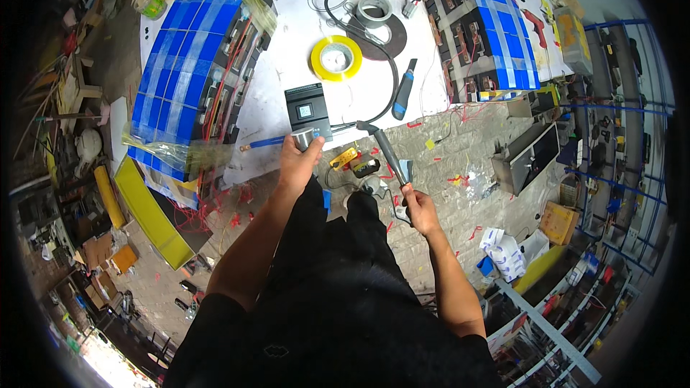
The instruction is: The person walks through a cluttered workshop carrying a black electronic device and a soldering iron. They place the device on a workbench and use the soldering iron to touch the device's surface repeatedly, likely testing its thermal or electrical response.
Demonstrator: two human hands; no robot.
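Left hand (pixel 296 165) clasps silver cylinder (pixel 302 138) at black box (pixel 306 109); right hand (pixel 421 211) grips black tool (pixel 388 151) by its end, presumably for reach.

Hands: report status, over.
Left hand on silver cylinder, by black box. Right hand gripping black tool by its handle. Cable near the tool's head.

yellow tape roll (pixel 318 59), tabletop (pixel 262 104) | yellow panel (pixel 153 214), left | red pistol-shaped tool (pixel 535 26), right | brown box (pixel 558 223), floor (pixel 481 136) right
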